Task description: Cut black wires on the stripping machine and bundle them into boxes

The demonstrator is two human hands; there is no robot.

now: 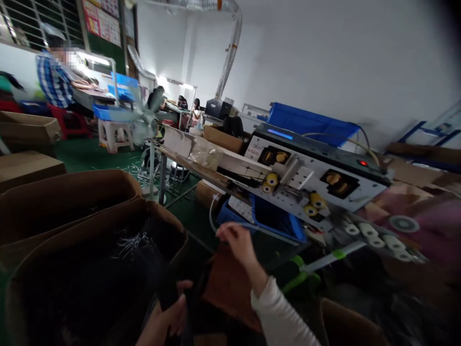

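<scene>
My left hand (167,315) is at the bottom centre, its fingers closed round a dark, blurred black bundle (166,283) that blends into the shadow. My right hand (239,242), with a white sleeve (283,312), is raised to the right of it with the fingers curled together. Whatever may be between those fingers is too small to make out. Beneath the right hand is a reddish-brown surface (230,283). Left of my hands, a large open cardboard box (99,230) holds dark material and a tuft of thin white strands (133,244).
A machine with yellow rollers (317,168) stands on a bench ahead, blue bins (277,223) below it. A fan (147,115) stands beyond the boxes. A person in a checked shirt (54,79) sits far left; others work at the back. White rolls (372,238) jut out at right.
</scene>
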